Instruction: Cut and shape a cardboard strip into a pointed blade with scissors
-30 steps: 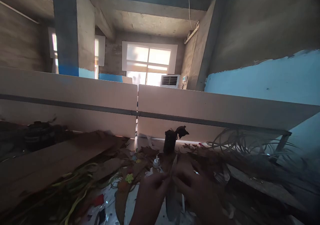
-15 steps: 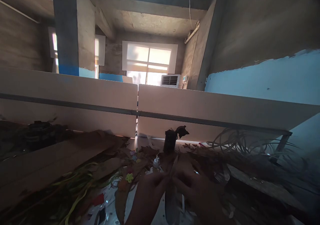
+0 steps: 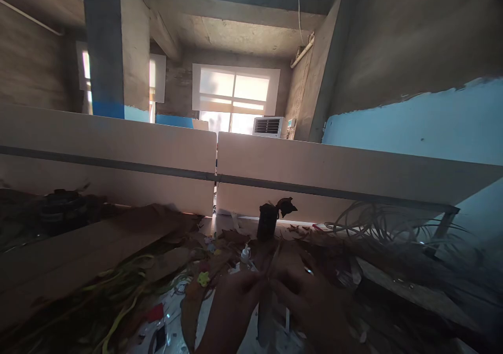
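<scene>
My left hand (image 3: 238, 296) and my right hand (image 3: 304, 291) meet low in the middle of the view, thumbs and fingertips pinched together. Between them they hold a long, thin leaf-like piece (image 3: 265, 320); its lower part hangs below the fingers, while the gripped part is hidden. Just beyond my left fingertips stands a small white bottle with a pointed nozzle (image 3: 245, 254). A dark upright cylinder (image 3: 267, 222) with a dark, ragged-edged piece beside its top is farther back. The hands are in deep shadow, so fine detail is lost.
Brown dried leaves and scraps litter the tabletop. Left of my hands lie a yellow flower-shaped piece (image 3: 203, 278), a red piece (image 3: 155, 312) and yellow-green strands (image 3: 118, 317). Pale looped strands (image 3: 369, 225) lie at right. White panels (image 3: 334, 168) close off the back.
The hanging lower part of the leaf-like piece has turned slightly and looks narrower. Both hands keep almost the same place and pinch.
</scene>
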The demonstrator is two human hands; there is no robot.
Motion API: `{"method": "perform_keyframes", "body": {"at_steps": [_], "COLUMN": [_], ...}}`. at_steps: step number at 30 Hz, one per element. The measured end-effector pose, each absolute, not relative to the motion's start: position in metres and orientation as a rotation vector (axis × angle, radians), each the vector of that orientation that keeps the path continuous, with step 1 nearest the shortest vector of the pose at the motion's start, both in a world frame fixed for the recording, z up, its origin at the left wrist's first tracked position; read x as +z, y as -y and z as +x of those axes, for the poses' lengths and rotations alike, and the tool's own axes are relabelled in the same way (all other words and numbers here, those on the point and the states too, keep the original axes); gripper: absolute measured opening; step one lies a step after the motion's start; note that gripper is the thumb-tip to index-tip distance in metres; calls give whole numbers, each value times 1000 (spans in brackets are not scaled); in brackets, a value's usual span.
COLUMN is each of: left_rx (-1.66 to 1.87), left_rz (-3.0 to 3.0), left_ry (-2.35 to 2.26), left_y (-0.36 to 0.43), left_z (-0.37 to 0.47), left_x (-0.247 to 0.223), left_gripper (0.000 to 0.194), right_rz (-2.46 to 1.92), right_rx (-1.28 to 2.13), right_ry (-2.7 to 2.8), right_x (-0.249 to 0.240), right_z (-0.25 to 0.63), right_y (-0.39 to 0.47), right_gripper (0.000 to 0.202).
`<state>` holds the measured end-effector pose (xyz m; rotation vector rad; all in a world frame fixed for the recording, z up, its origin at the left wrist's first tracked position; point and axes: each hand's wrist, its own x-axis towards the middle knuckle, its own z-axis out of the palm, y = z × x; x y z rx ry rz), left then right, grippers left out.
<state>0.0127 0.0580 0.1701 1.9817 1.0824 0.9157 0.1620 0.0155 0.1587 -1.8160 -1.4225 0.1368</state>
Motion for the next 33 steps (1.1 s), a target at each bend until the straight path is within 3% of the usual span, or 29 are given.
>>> {"method": "perform_keyframes", "body": {"at_steps": [33], "left_rx": [929], "left_rz": [2023], "left_ry": [-1170], "left_y": [-56], "left_z": [16], "left_x": [168], "left_gripper": [28], "right_rz": [-1837], "right_rx": [215], "right_ry": [1471], "right_x": [170], "right_z": [158], "right_y": [-11], "right_gripper": [20]}}
